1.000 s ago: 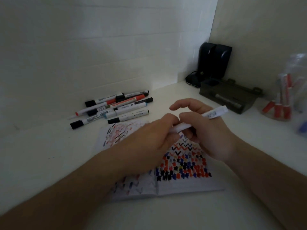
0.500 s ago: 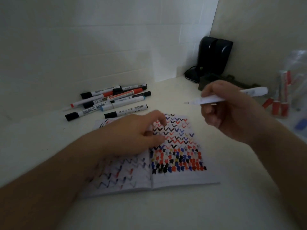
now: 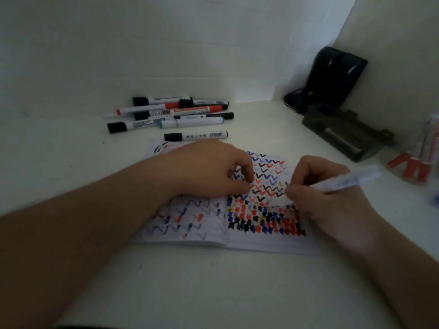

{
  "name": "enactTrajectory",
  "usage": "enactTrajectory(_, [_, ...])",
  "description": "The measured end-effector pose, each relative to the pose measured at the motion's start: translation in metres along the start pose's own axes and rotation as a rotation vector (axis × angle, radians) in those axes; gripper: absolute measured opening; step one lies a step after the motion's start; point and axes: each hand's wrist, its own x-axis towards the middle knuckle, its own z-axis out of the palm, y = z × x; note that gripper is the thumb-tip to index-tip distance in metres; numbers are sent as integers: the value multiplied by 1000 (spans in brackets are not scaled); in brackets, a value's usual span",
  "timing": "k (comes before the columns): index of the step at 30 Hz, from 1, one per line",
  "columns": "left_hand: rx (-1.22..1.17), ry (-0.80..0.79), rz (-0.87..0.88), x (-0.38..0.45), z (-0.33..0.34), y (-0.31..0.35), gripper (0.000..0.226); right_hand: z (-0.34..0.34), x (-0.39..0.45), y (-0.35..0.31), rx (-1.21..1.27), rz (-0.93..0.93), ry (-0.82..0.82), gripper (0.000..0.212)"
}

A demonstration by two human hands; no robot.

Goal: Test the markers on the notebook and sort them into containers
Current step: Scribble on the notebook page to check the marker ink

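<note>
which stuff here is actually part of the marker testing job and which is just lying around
Part of the job: marker in the right hand; notebook under the left hand; marker pile; clear container of red-capped markers; dark tray.
Lying about: black speakers.

Right hand (image 3: 332, 205) is smeared with motion blur, and so is the white marker (image 3: 344, 182) it grips; the marker's tip is lost behind the fingers, so whether it touches the notebook (image 3: 249, 243) can't be told. Left hand (image 3: 209, 169) covers much of the left page, and what its curled fingers hold, if anything, is hidden. Print on the marker pile (image 3: 175, 115) is too small to read. Far right, the clear container (image 3: 425, 160) with red-capped markers is cut by the frame edge and hazy. The dark box (image 3: 344, 136) is too dim to identify, as is the black device (image 3: 335, 74) behind it.
</note>
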Motion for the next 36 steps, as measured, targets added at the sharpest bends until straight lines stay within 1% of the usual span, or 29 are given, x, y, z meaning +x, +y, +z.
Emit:
enactTrajectory(2, [-8,9,4,0,0,0,24,-1,0,0,81,75,-20,25])
enactTrajectory(4, [-16,13,5,0,0,-1,24,0,1,1,12,107,-43,28])
enactTrajectory(7, [-25,9,2,-1,1,-1,24,0,2,0,-45,79,2,30])
enactTrajectory(10, [-14,6,-6,-1,1,0,24,2,2,-1,-54,71,-35,26])
enactTrajectory(13, [-13,4,-14,-1,0,0,24,2,1,0,-21,78,-18,29])
enactTrajectory(17, [-15,-12,-10,-2,0,2,22,3,0,-1,-28,79,-22,26])
enactTrajectory(22, [-17,-3,-18,-1,1,2,24,1,-1,-3,-26,81,-42,34])
enactTrajectory(26, [-21,-12,-31,-2,1,2,23,3,-1,-2,-73,72,-34,25])
enactTrajectory(29, [-17,-23,-50,-3,-1,4,23,0,0,0,-59,86,-9,34])
enactTrajectory(31, [-18,-28,-52,-4,-1,5,24,-1,0,0,-45,79,0,34])
enactTrajectory(34, [-23,-33,-53,-4,-2,5,23,2,0,1,-62,73,-31,38])
enactTrajectory(36, [-30,-38,-55,-4,-2,5,24,2,0,1,-27,74,-2,39])
